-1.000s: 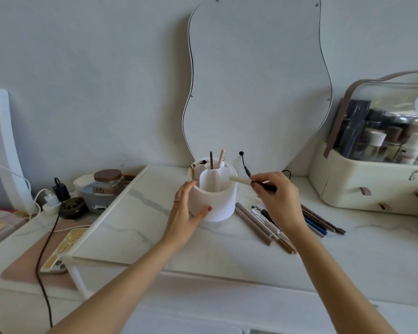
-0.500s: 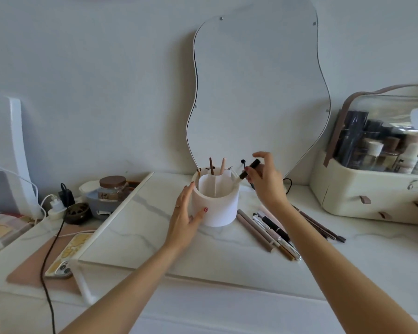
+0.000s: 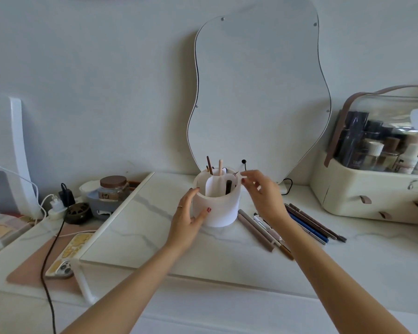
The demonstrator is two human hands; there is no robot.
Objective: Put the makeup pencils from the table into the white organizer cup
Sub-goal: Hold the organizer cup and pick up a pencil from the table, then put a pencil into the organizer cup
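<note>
Steadying the white cylindrical plastic organizer cup (image 3: 217, 208) on the marbled white table (image 3: 155, 232), the left hand (image 3: 191, 219) wraps fingers and thumb round its side. The right hand (image 3: 263, 192) hovers just beside the rim, fingers loosely spread, holding nothing. A dark makeup pencil (image 3: 228, 186) stands inside one compartment; remaining slim makeup pencils (image 3: 307, 220) lie right of the cup.

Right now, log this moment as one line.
left hand: holds white organizer cup | right hand: open at cup rim | black pencil: in cup | pencils on table: remaining
</note>
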